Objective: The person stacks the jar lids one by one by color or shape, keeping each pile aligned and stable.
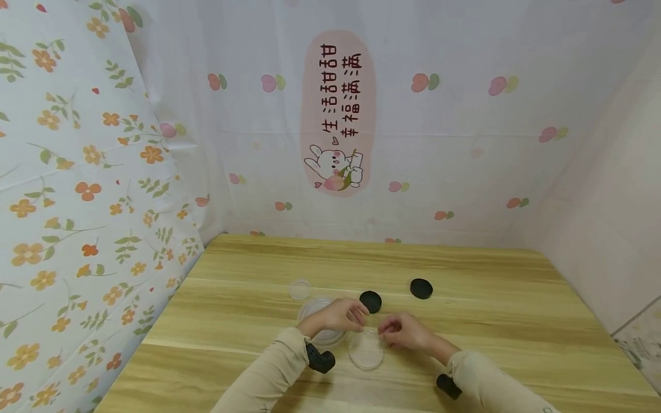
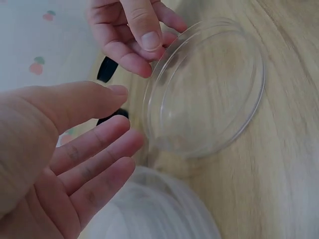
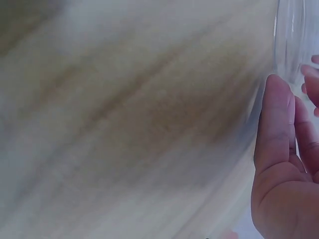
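Nearest, we see two pale sleeves (image 1: 273, 373), and two black wrist mounts (image 1: 321, 360). Beyond them is one clear round dish (image 2: 214, 94), tilted between the hands; whether it is one piece or two nested, we cannot tell. Our right hand (image 1: 408, 331) pinches its rim between thumb and fingers, while our left hand (image 1: 341, 314) is released—fingers extended, thumb apart, just beside the dish.

Partly under the left forearm we find one stack of clear round pieces (image 2: 149, 209), too blurred to count. Farther back on the wooden table (image 1: 258, 258) lie two black discs (image 1: 421, 288), apart from each other, and one small clear disc (image 1: 299, 289) to the left. Past the table hangs a fruit-printed cloth (image 1: 465, 132) with one pink patch (image 1: 312, 103), where we read two lines running upward, 生活甜甜 and 幸福满满—beside one cartoon rabbit (image 1: 330, 163). We make out no brand.
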`<state>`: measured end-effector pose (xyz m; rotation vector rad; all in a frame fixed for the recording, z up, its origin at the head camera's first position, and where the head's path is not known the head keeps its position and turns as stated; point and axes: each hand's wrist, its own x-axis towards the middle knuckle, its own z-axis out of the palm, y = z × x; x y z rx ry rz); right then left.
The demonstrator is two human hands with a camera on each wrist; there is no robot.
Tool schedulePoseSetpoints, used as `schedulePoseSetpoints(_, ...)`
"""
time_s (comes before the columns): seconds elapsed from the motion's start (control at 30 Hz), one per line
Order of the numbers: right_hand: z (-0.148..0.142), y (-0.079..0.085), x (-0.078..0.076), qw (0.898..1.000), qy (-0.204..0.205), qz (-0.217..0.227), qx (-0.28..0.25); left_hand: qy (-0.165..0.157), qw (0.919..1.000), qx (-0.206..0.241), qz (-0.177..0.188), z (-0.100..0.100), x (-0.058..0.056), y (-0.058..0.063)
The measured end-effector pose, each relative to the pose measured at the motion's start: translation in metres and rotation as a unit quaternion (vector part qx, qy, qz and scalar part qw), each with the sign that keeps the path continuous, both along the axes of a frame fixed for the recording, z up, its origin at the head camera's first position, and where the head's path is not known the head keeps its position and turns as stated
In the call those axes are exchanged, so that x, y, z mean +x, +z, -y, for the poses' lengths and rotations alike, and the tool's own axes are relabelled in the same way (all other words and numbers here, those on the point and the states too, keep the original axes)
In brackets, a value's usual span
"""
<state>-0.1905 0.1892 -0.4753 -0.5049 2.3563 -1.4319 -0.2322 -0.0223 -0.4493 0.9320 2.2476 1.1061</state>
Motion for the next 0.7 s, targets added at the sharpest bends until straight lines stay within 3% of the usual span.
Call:
schedulePoseSetpoints(0.37,0.001,-0.003,0.007,1.0,0.005,-0.012,0.01,-0.02,0.9992,-0.017,-0.029,-0.012,-0.001,-0.007)
schedulePoseSetpoints(0.7,-0.003,-0.006,0.008,0.999,-0.008,-0.03,0.01,-0.02,0.9993,-0.017,-0.025,-0.019,0.002,-0.013)
